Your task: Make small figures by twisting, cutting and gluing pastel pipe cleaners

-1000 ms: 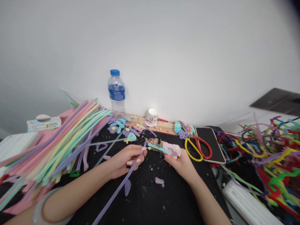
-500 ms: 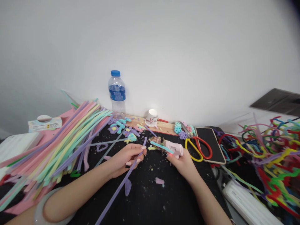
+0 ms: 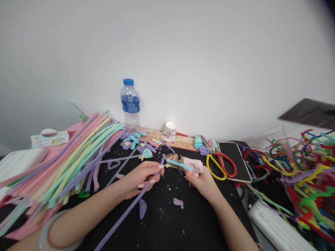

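Note:
A long purple pipe cleaner (image 3: 123, 217) is pinched between my left hand's (image 3: 143, 177) thumb and fingers. Its short upper end points up, and the long part slants down to the bottom edge. In my right hand (image 3: 202, 182) is a small pale pink handheld tool (image 3: 193, 165) with a teal strip and a glowing red light. Brownish, fuzzy matter covers the tool's front end, which is close to the pipe cleaner's tip. I cannot tell whether they touch. Below my left hand lies a purple petal-shaped piece (image 3: 142, 208).
A bundle of pastel pipe cleaners (image 3: 78, 157) lies left, a colourful tangle (image 3: 309, 174) right. Fuzzy flower pieces (image 3: 134, 139), a bottle (image 3: 130, 104) and a paper cup (image 3: 169, 131) stand behind. Scissors (image 3: 221, 164) lie by a phone (image 3: 237, 160), near a white power strip (image 3: 277, 225).
My right hand has moved the pink tool slightly left, closer to the pipe cleaner's tip. The pipe cleaner's lower end has swung left.

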`<action>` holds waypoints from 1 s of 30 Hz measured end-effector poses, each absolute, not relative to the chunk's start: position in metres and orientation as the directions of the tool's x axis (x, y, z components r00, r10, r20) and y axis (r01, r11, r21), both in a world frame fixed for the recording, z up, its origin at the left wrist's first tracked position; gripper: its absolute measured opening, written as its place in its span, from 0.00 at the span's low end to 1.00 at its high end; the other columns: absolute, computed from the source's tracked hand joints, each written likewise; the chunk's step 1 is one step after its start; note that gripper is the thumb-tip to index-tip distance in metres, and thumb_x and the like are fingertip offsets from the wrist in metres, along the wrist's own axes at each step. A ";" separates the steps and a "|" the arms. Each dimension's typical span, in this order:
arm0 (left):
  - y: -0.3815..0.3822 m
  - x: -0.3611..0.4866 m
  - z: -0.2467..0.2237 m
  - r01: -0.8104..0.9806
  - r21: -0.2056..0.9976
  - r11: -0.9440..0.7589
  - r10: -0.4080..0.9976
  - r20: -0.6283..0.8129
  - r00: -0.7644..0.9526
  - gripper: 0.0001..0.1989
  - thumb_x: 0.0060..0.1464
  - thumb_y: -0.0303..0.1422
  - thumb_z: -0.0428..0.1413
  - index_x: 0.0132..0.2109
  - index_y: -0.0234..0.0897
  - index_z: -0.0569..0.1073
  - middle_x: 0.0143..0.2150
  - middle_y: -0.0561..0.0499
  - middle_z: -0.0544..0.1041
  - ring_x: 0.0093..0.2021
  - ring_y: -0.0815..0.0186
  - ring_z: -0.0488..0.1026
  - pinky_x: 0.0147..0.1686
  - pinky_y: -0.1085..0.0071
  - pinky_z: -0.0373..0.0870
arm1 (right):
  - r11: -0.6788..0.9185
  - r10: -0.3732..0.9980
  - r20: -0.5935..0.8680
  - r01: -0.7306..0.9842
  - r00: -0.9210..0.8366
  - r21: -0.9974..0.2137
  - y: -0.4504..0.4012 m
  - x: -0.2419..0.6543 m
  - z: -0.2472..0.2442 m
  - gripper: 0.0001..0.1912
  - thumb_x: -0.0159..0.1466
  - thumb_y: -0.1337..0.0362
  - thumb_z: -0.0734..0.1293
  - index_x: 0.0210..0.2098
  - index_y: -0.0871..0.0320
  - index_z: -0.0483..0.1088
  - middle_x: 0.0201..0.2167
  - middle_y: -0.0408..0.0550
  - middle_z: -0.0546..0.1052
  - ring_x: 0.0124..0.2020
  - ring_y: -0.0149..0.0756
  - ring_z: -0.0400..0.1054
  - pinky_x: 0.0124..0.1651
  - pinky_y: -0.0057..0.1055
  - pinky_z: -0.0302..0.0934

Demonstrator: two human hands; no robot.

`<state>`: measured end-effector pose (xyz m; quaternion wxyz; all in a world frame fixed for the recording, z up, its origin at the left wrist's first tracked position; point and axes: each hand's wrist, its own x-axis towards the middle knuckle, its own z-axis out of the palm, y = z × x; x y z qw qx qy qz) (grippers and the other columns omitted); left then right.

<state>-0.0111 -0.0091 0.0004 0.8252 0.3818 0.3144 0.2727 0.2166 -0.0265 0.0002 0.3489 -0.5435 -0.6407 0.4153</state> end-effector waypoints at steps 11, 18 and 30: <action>-0.009 -0.012 -0.004 -0.215 0.813 0.541 0.704 -0.298 0.644 0.10 0.56 0.36 0.52 0.31 0.32 0.68 0.16 0.60 0.61 0.09 0.83 0.41 0.09 0.81 0.36 | 0.026 0.974 -0.061 0.375 -0.218 -0.927 -0.027 0.218 -0.002 0.09 0.56 0.60 0.65 0.27 0.61 0.68 0.13 0.37 0.63 0.16 0.26 0.55 0.19 0.24 0.49; -0.009 -0.011 -0.001 -0.186 0.809 0.557 0.686 -0.323 0.652 0.11 0.55 0.37 0.53 0.31 0.32 0.68 0.15 0.60 0.61 0.09 0.83 0.41 0.09 0.82 0.37 | 0.028 0.985 -0.038 0.382 -0.166 -0.924 -0.027 0.218 -0.005 0.10 0.57 0.60 0.65 0.26 0.61 0.67 0.13 0.36 0.62 0.16 0.25 0.53 0.19 0.24 0.48; -0.008 -0.012 -0.001 -0.195 0.805 0.560 0.692 -0.325 0.645 0.10 0.55 0.36 0.53 0.30 0.33 0.68 0.15 0.61 0.61 0.09 0.83 0.41 0.09 0.82 0.37 | 0.013 0.980 -0.065 0.384 -0.189 -0.923 -0.027 0.219 -0.003 0.11 0.56 0.60 0.65 0.21 0.60 0.63 0.12 0.36 0.62 0.16 0.25 0.54 0.19 0.23 0.47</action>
